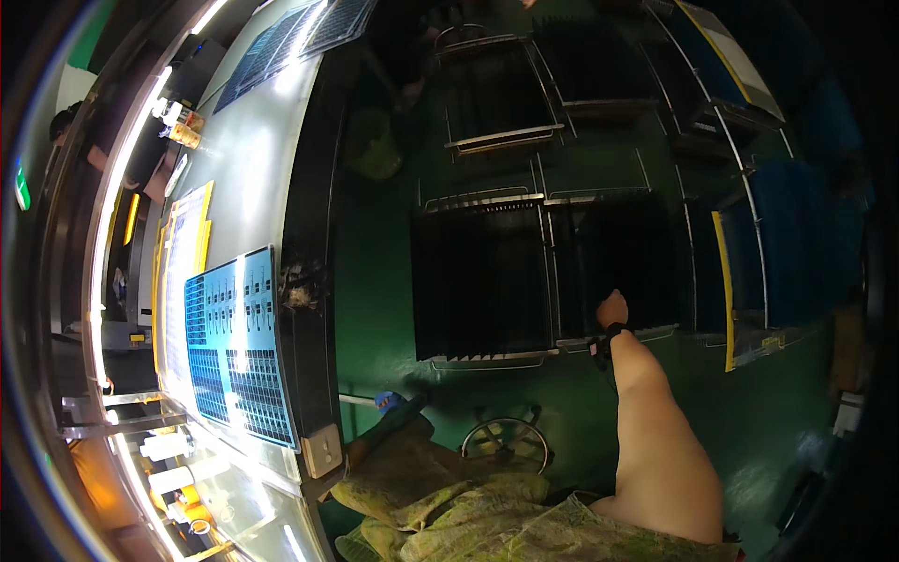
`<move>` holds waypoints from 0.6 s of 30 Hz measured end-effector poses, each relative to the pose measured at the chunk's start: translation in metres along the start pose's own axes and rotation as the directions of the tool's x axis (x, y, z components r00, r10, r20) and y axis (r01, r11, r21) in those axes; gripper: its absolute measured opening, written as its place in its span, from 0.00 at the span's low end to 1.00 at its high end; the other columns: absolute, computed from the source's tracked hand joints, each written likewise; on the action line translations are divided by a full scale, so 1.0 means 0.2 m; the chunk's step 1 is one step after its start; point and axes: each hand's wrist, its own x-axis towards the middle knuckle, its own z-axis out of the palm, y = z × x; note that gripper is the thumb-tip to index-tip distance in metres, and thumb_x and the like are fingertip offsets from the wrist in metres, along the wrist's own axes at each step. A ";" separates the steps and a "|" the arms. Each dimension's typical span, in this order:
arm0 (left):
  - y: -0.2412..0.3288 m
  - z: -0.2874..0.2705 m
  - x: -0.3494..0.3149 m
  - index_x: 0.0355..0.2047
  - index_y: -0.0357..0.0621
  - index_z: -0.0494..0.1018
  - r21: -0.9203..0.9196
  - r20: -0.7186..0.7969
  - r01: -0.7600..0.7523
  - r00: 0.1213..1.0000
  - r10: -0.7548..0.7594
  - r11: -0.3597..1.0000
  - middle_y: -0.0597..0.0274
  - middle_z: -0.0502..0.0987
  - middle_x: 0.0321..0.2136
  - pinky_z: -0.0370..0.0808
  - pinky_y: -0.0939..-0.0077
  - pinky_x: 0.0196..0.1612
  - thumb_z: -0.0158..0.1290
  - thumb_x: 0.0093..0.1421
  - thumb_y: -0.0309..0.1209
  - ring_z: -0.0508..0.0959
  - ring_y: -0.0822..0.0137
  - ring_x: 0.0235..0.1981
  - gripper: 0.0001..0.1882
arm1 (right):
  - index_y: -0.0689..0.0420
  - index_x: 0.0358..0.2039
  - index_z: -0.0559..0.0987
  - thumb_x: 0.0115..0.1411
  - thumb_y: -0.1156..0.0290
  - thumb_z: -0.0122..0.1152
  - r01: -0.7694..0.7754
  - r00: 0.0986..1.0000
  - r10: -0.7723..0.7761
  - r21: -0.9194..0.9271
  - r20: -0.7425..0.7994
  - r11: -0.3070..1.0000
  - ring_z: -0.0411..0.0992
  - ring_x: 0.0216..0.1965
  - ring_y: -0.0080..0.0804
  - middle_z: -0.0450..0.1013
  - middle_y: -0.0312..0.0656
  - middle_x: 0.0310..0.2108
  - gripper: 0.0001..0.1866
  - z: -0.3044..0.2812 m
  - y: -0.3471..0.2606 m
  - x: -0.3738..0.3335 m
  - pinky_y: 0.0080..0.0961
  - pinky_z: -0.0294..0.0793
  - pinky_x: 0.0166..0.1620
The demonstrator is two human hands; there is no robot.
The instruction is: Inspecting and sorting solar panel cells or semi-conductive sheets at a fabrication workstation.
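My right arm reaches forward, and my right hand (613, 309) is closed over the near end of a dark rack (618, 253) with wire rails. Its fingers are curled; what they hold, if anything, is lost in the dark. A black band (602, 352) circles the wrist. Beside that rack on the left stands another dark rack (482, 281), with a toothed lower edge. My left hand does not show. On the lit table to my left lies a blue panel (217, 361) with rows of dark printed patterns.
Yellow-edged sheets (201, 211) lie past the blue panel on the table (253, 178), with bottles (183, 126) farther off. More racks (501, 94) stand ahead; a yellow-edged panel (723, 281) leans at right. A metal ring with spokes (506, 445) is near me. Another person (98, 155) is at far left.
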 end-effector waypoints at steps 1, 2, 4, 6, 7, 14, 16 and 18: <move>0.02 -0.06 0.01 0.60 0.30 0.52 -0.006 0.008 0.008 1.000 -0.008 1.000 0.37 0.59 0.58 0.60 0.57 0.60 0.45 0.60 0.34 0.62 0.44 0.58 0.31 | 0.60 0.42 0.74 0.54 0.71 0.58 -0.104 0.994 0.102 0.067 0.032 0.992 0.71 0.48 0.48 0.73 0.55 0.39 0.15 0.04 -0.02 0.02 0.37 0.72 0.49; 0.04 -0.10 0.02 0.60 0.30 0.52 -0.015 0.015 0.014 1.000 -0.014 1.000 0.37 0.59 0.58 0.60 0.57 0.60 0.45 0.61 0.34 0.62 0.44 0.58 0.31 | 0.60 0.42 0.74 0.54 0.71 0.58 -0.098 0.995 0.096 0.069 0.042 0.993 0.71 0.48 0.48 0.73 0.55 0.39 0.15 0.06 0.01 0.06 0.37 0.72 0.49; 0.08 -0.17 0.03 0.60 0.30 0.51 -0.038 0.031 0.031 0.999 -0.030 0.999 0.37 0.59 0.58 0.60 0.57 0.60 0.45 0.61 0.33 0.63 0.44 0.58 0.31 | 0.60 0.36 0.76 0.54 0.69 0.58 -0.039 0.999 0.039 -0.001 -0.023 0.999 0.73 0.43 0.53 0.74 0.55 0.38 0.11 0.08 0.11 0.11 0.43 0.73 0.45; 0.08 -0.27 0.02 0.60 0.30 0.51 -0.051 0.049 0.048 0.998 -0.046 0.998 0.38 0.59 0.58 0.61 0.57 0.60 0.44 0.61 0.33 0.63 0.44 0.58 0.30 | 0.61 0.32 0.77 0.54 0.70 0.58 -0.009 0.998 0.004 -0.089 -0.059 0.996 0.74 0.40 0.53 0.75 0.54 0.33 0.08 0.04 0.17 0.13 0.43 0.75 0.41; 0.07 -0.32 0.03 0.60 0.30 0.51 -0.061 0.057 0.056 0.997 -0.052 0.997 0.38 0.59 0.58 0.61 0.57 0.60 0.44 0.61 0.33 0.63 0.44 0.57 0.30 | 0.62 0.29 0.77 0.53 0.71 0.58 0.001 0.999 -0.004 -0.063 -0.047 0.998 0.74 0.38 0.54 0.75 0.55 0.31 0.07 0.00 0.17 0.13 0.44 0.74 0.40; 0.01 -0.22 0.12 0.61 0.31 0.49 -0.240 0.057 0.083 0.996 -0.072 0.967 0.39 0.58 0.59 0.61 0.57 0.60 0.42 0.63 0.32 0.64 0.44 0.57 0.30 | 0.66 0.28 0.76 0.54 0.73 0.56 0.271 0.949 -0.273 -0.034 -0.158 0.962 0.71 0.36 0.59 0.73 0.60 0.28 0.08 -0.62 0.05 -0.08 0.48 0.71 0.40; -0.04 -0.13 0.21 0.61 0.31 0.48 -0.317 0.079 0.066 0.996 -0.043 0.946 0.39 0.58 0.59 0.62 0.57 0.60 0.41 0.63 0.31 0.64 0.44 0.57 0.29 | 0.66 0.27 0.75 0.54 0.72 0.55 0.283 0.929 -0.286 -0.049 -0.236 0.958 0.71 0.36 0.60 0.73 0.59 0.29 0.08 -0.92 0.00 -0.23 0.48 0.71 0.39; -0.13 -0.05 0.30 0.62 0.31 0.48 -0.398 0.109 0.035 0.994 0.009 0.917 0.39 0.58 0.59 0.62 0.56 0.60 0.41 0.63 0.31 0.64 0.44 0.57 0.29 | 0.66 0.26 0.73 0.56 0.70 0.55 0.340 0.884 -0.322 -0.006 -0.338 0.941 0.70 0.35 0.60 0.72 0.58 0.28 0.10 -1.17 0.00 -0.31 0.48 0.69 0.37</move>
